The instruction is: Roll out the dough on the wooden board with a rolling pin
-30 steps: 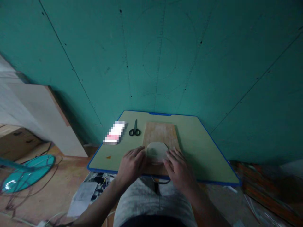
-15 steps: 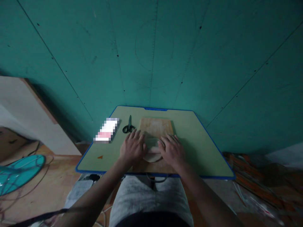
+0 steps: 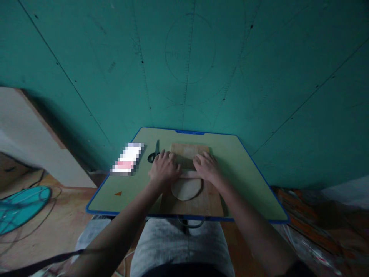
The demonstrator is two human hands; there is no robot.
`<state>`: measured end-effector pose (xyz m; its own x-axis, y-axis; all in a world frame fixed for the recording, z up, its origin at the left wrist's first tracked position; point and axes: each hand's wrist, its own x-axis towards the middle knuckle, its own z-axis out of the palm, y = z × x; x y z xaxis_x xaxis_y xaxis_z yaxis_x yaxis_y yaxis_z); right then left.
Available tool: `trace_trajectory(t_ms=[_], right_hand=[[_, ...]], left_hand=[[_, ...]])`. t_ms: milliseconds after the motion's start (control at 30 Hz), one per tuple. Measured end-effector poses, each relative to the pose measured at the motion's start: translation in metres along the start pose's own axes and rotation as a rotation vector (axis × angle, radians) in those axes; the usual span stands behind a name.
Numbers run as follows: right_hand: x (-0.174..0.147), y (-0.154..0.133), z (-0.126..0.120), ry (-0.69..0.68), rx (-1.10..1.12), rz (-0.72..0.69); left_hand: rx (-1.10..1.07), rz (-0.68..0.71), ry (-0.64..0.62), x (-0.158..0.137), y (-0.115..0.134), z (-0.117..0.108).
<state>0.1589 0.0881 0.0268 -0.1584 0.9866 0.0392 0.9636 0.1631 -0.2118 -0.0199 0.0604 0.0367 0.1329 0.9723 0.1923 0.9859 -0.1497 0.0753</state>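
A pale, flattened round of dough (image 3: 186,189) lies on a wooden cutting board (image 3: 189,148). Across the far part of the dough runs a light rolling pin (image 3: 190,174), its middle showing between my hands. My left hand (image 3: 165,167) is closed over the pin's left part, and one end pokes out past it. Over the right part, my right hand (image 3: 206,165) presses down with bent fingers. Black-handled scissors (image 3: 156,152) lie just beyond my left hand, which covers part of their handles.
The board rests on a small blue-edged table (image 3: 248,192) against a green wall (image 3: 184,69). A blurred-out flat object (image 3: 127,159) and a small orange triangle (image 3: 118,193) lie on its left side. A turquoise round seat (image 3: 25,207) and a leaning panel (image 3: 31,138) stand at left.
Both hands have moved the rolling pin away from me, from the middle of the dough to its far part. More of the dough's near side shows.
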Motion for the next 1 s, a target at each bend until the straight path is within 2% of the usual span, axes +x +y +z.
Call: trace_trajectory(t_ms=[200, 333, 467, 633, 767, 833, 900, 1000], right_hand=[[0.018, -0.001, -0.004, 0.038, -0.011, -0.014], [0.016, -0.001, -0.005, 0.066, -0.003, -0.027], [-0.007, -0.001, 0.000, 0.089, 0.021, -0.056], [-0.054, -0.002, 0.006, 0.182, 0.040, -0.085], [-0.082, -0.002, 0.009, 0.246, 0.067, -0.175], [-0.090, -0.001, 0.012, 0.262, 0.079, -0.200], [-0.094, 0.000, 0.016, 0.270, 0.092, -0.216], [-0.099, 0.001, 0.020, 0.303, 0.118, -0.214]], left_hand=[[-0.020, -0.035, -0.033, 0.015, -0.001, -0.002], [-0.015, -0.039, -0.049, 0.014, -0.002, -0.002], [0.014, -0.027, 0.007, -0.005, 0.004, 0.001], [0.045, -0.011, 0.129, -0.059, 0.013, 0.008], [0.030, 0.091, 0.138, -0.092, 0.006, 0.003], [-0.002, 0.125, 0.081, -0.095, -0.002, -0.005], [-0.021, 0.062, 0.026, -0.092, -0.009, -0.014], [-0.010, -0.013, 0.015, -0.085, -0.011, -0.022]])
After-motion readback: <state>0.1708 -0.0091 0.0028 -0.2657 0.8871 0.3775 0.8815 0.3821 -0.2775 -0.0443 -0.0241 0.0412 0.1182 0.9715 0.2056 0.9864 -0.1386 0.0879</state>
